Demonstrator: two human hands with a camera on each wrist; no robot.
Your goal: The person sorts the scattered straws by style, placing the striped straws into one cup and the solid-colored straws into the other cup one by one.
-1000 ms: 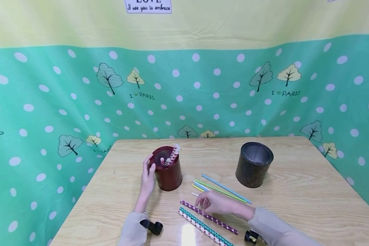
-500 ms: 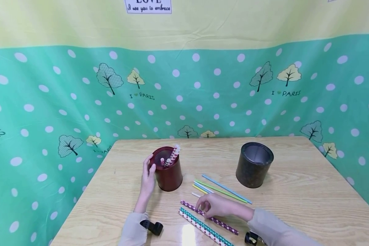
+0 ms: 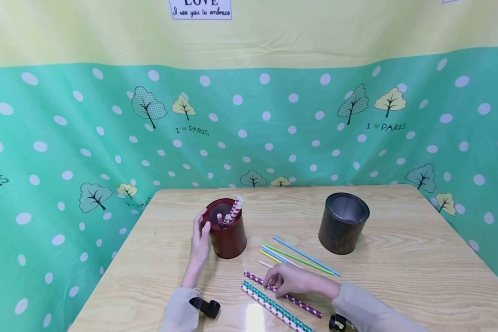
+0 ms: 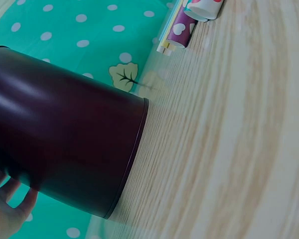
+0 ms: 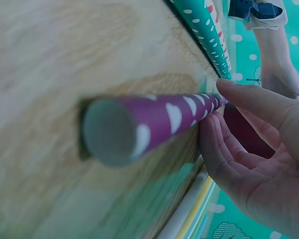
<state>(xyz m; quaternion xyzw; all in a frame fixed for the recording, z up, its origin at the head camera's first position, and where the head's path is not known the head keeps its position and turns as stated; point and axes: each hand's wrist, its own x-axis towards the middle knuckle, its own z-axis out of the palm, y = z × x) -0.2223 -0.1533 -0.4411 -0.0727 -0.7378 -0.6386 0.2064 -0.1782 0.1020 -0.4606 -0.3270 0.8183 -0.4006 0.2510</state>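
Note:
My left hand (image 3: 199, 237) holds the dark red can (image 3: 228, 242) at its left side, fingers curved over the rim. Several red-and-white and black-and-white striped straws (image 3: 235, 208) lean inside that can. In the left wrist view the can's wall (image 4: 65, 124) fills the left half, with fingertips against it. On the table, my right hand (image 3: 292, 278) pinches a purple straw (image 3: 303, 304) with white hearts near its middle. The right wrist view has the thumb on one side of the straw (image 5: 174, 113) and the fingers on the other; the straw lies close along the wood.
A dark metal can (image 3: 342, 230) stands at the back right. Behind the right hand lie thin plain straws: blue (image 3: 305, 254), green (image 3: 294, 257), yellow and white. Nearer the front are a teal dotted straw (image 3: 269, 299) and a white straw with red dots (image 3: 265, 305).
My right hand has lowered slightly onto the purple straw, and its thumb and fingers have closed on it. The left hand and the red can have stayed in place.

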